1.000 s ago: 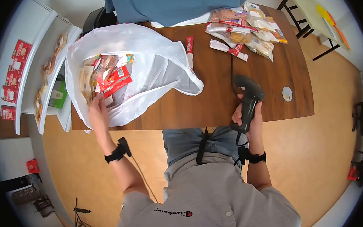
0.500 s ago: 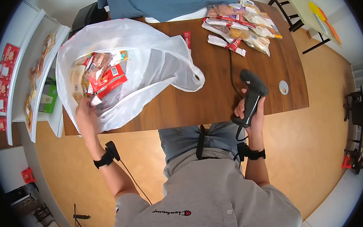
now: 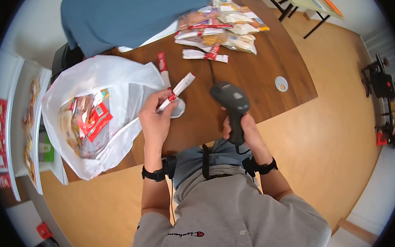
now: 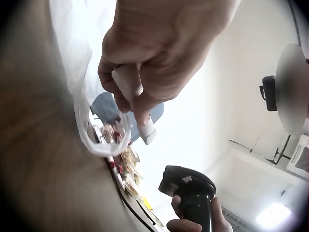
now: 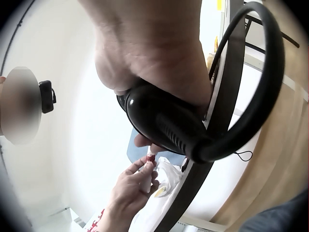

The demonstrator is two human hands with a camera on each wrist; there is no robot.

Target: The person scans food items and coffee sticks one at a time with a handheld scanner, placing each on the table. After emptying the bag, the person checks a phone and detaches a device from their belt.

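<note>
My left hand (image 3: pixel 155 119) pinches a slim white packet with red bands (image 3: pixel 184 84) between thumb and fingers, tilted up to the right over the table. In the left wrist view, the packet's pale end (image 4: pixel 147 133) pokes out below the fingertips. My right hand (image 3: pixel 251 134) grips a black handheld barcode scanner (image 3: pixel 234 104) by its handle, its head turned toward the left hand's side. Left of the hands, the white plastic bag (image 3: pixel 122 71) gapes around several food packets (image 3: pixel 95 120). One bag handle lies behind the left hand.
Several packaged foods (image 3: pixel 236 19) lie piled at the table's back, with a red and white packet (image 3: pixel 207 55) before them. Another slim red packet (image 3: pixel 162 64) rests beside the bag. A round white sticker (image 3: pixel 281 84) is at right. Shelves (image 3: pixel 27 120) stand left.
The left hand has come out of the bag with the slim packet and moved right, toward the scanner. The head view has turned, so the table appears shifted left and tilted.
</note>
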